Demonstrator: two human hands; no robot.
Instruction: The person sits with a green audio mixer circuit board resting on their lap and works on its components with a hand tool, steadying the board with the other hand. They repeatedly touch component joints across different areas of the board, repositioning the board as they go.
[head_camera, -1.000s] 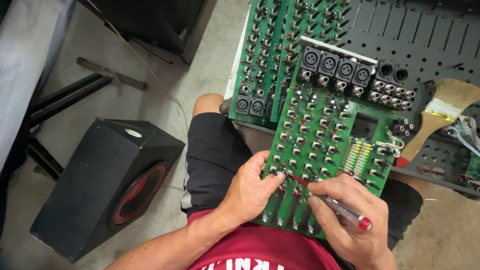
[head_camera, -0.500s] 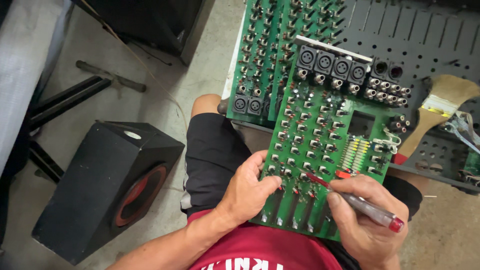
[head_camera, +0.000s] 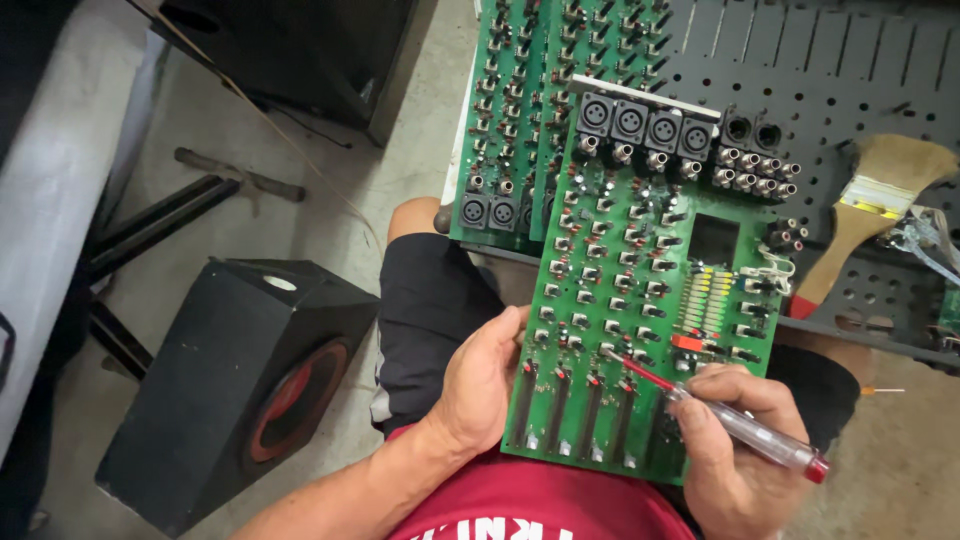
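Hands: two, both the seated person's own; left hand (head_camera: 480, 385) at 7 o'clock in the view, right hand (head_camera: 735, 445) at 5 o'clock.
Circuit boards: two green ones; the near circuit board (head_camera: 640, 290) rests tilted across the person's lap, and a second circuit board (head_camera: 505, 120) lies beyond it at 11 o'clock, partly tucked under the first.
Screwdriver: one, a tester screwdriver (head_camera: 720, 415) with a clear handle, red cap and red-sleeved shaft.
Left grip: fingers curled around the near board's left edge, thumb on its face, holding it steady.
Right grip: fingers closed around the screwdriver's clear handle like a pen.
Screwdriver relative to grip: the shaft runs out of the fist toward 10 o'clock, its tip touching the board just above the row of long slider slots; the red cap sticks out at 4 o'clock.
Brush: one paintbrush (head_camera: 865, 215) with a wooden handle, lying at 2 o'clock on the dark perforated panel (head_camera: 850, 70).
Speaker: one black speaker box (head_camera: 235, 385) with a red-ringed cone, on the floor at 8 o'clock.
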